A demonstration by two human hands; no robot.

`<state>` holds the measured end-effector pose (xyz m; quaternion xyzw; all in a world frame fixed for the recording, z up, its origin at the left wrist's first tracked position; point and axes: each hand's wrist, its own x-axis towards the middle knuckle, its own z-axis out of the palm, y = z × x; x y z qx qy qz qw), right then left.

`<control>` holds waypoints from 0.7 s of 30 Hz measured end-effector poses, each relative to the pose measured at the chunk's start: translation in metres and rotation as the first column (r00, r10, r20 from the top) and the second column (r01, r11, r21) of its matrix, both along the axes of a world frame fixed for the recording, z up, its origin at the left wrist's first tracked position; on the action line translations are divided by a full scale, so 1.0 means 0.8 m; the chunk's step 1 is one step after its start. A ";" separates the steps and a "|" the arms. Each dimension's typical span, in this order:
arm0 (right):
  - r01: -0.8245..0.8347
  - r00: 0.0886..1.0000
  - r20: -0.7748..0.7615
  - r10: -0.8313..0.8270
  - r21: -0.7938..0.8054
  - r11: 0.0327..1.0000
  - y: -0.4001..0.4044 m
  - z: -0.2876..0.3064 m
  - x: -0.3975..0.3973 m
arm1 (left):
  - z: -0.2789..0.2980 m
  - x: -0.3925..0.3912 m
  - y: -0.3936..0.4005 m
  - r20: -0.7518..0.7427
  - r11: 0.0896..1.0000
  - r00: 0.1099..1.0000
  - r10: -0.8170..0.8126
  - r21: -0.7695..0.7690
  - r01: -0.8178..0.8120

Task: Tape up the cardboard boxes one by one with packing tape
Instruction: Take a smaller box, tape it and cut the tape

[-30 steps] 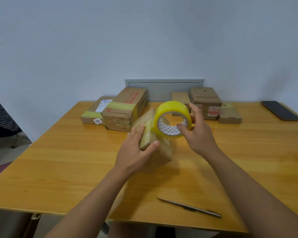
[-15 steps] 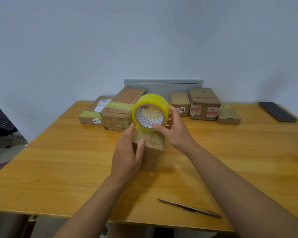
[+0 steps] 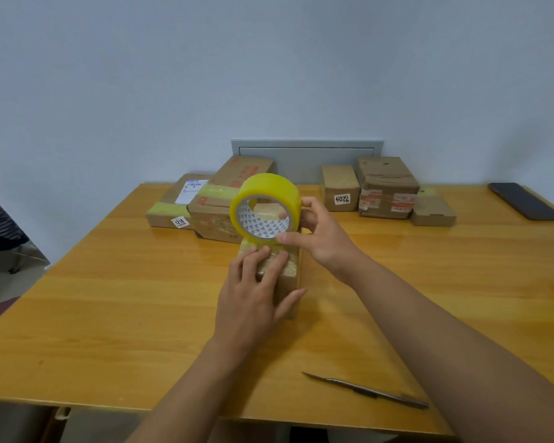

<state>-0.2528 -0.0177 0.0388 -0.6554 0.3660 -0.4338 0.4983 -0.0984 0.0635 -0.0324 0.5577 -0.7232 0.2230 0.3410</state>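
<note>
"1218", "7204" on box stickers (image 3: 179,221)

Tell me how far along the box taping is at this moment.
Done, apparently: two boxes at back left carry yellow tape bands. In hand: the left hand presses tape onto the small box while the right hand holds the tape roll. Left: cutting, perhaps with the knife; whether the right-hand boxes need taping is unclear.

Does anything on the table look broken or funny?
Yes. The taller cardboard box at the back right looks battered: its top is crumpled and creased and its labels are wrinkled under tape. Also, a bare metal knife lies loose near the table's front edge, close to the person's right arm.
</note>
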 end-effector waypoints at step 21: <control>0.085 0.996 -0.013 -0.086 -0.011 0.996 0.012 -0.028 -0.132 | 0.018 -0.009 0.008 -0.068 0.986 0.995 0.068 0.158 -0.056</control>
